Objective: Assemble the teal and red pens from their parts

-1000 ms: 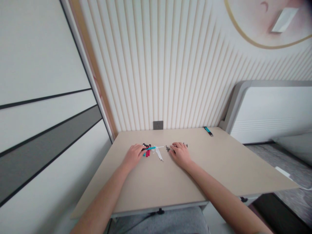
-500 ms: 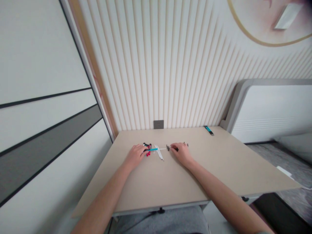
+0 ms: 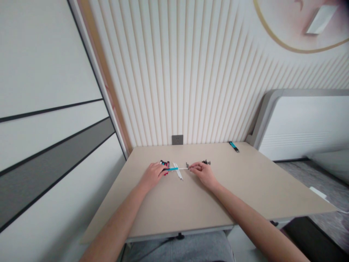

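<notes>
My left hand (image 3: pixel 153 174) is closed around a blue pen barrel (image 3: pixel 172 169) with a dark end, held level above the desk. A thin white pen refill (image 3: pixel 183 168) sticks out of the barrel's right end. My right hand (image 3: pixel 204 174) pinches at the refill's far tip; a small dark piece seems to be between the fingertips, too small to make out. Beneath the pen lie several white refills (image 3: pixel 179 174). Black and red pen parts (image 3: pixel 165 163) lie beside my left fingers, partly hidden. Small dark parts (image 3: pixel 206 162) lie in a pile behind my right hand.
Another small dark part (image 3: pixel 187 165) rests just left of my right fingertips. Blue and black pens (image 3: pixel 233 146) lie at the back right of the beige desk (image 3: pixel 180 207). A ribbed wall with a grey socket (image 3: pixel 177 139) stands behind, and a white cabinet (image 3: pixel 54 153) at the left.
My right hand's fingertips have come to the refill's tip, and the pile of dark parts behind that hand shows more. The blue barrel has shifted slightly right and nearer to me.
</notes>
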`<act>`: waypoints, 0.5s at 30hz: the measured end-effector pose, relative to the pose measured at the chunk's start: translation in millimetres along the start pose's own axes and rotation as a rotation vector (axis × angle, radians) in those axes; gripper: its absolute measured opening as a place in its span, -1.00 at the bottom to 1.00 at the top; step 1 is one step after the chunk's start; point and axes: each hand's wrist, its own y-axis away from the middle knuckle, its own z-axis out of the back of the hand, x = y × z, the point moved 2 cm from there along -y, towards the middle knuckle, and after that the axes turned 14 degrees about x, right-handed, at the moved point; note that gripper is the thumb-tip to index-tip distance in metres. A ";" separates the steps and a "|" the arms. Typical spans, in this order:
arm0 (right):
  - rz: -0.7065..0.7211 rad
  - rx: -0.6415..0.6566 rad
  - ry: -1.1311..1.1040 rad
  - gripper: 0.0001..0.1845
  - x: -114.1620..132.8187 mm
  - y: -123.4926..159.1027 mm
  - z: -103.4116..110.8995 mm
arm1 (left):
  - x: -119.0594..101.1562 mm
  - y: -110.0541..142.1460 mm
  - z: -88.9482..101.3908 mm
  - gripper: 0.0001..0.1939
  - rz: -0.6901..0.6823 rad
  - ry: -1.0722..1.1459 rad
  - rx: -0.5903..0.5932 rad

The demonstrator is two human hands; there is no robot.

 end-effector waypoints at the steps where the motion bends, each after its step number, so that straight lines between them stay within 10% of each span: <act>1: -0.002 0.002 -0.004 -0.64 0.1 -0.1 -0.8 | -0.5 -0.1 0.4 -0.76 -0.001 -0.001 0.002; 15: 0.008 -0.010 -0.095 -0.62 -2.9 -0.8 2.7 | 2.8 0.5 -1.7 -0.73 0.023 -0.007 -0.025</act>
